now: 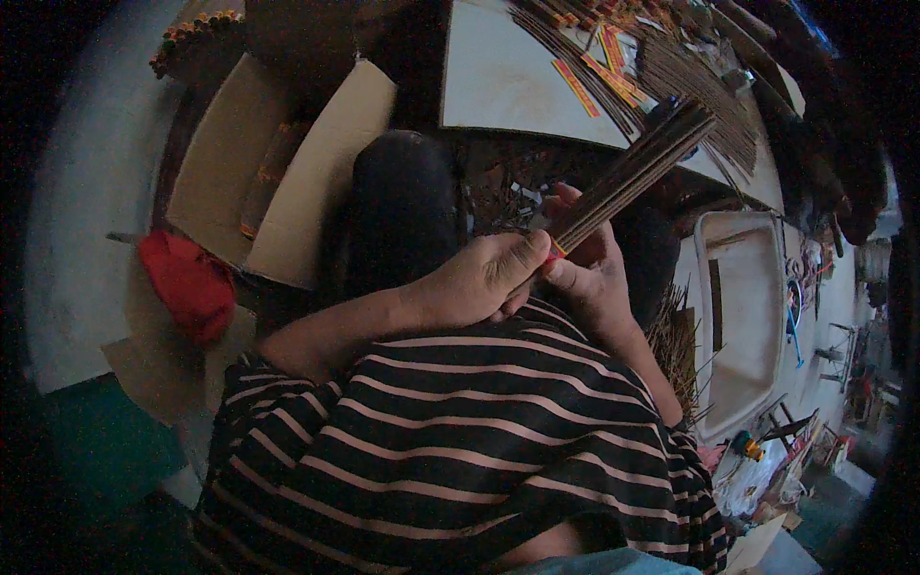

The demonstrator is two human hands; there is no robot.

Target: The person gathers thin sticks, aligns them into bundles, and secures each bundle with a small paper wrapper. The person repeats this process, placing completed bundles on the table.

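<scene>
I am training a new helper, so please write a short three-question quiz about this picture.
1. True or false: both hands hold the stick bundle.
2. What colour is the cloth on the person's left?
3. Which hand's thumb lies on top, at the bundle's banded end: (a) left hand or (b) right hand?

Key: 1 true. 2 red. 3 (a).

Single head-worn fisheye view, looking steeply down over the wearer's striped shirt (460, 450) at close range. Faces forward toward a white board (508, 81) at far centre. Rim is dark, probably lens vignetting. No second view.
</scene>
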